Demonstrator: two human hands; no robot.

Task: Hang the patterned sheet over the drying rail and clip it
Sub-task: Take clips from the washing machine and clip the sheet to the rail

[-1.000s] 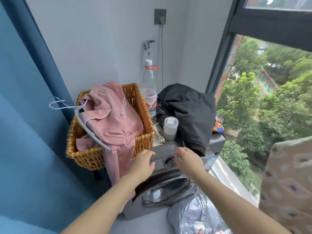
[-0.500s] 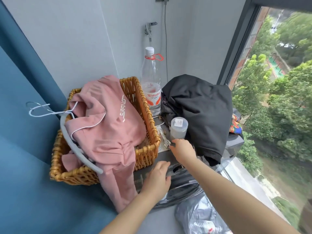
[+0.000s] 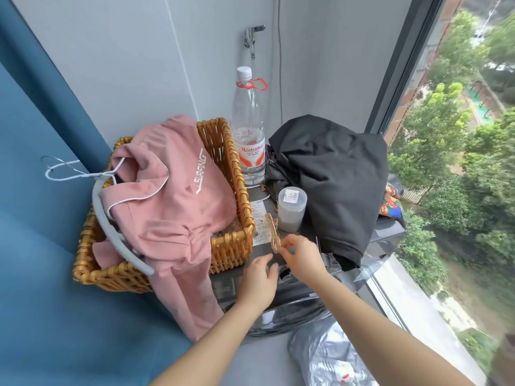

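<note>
A tan clothes clip [image 3: 271, 232] lies on top of the grey washing machine [image 3: 301, 288], between the wicker basket and a small lidded jar. My right hand [image 3: 302, 253] pinches the near end of this clip with thumb and fingers. My left hand [image 3: 257, 278] hovers just below and left of it, over the machine's front edge, with its fingers apart and nothing in them. The patterned sheet and the drying rail are out of view.
A wicker basket [image 3: 225, 246] holds a pink hoodie [image 3: 172, 196] and a grey hanger [image 3: 106, 218]. A plastic bottle [image 3: 248, 129], a lidded jar [image 3: 291, 208] and a black garment [image 3: 331, 176] stand on the machine. A blue curtain [image 3: 36, 218] hangs left; the window [image 3: 459, 135] is right.
My right hand has moved from beside the jar onto the clip and pinched it. My left hand has risen toward the clip. The view has tilted down and closer.
</note>
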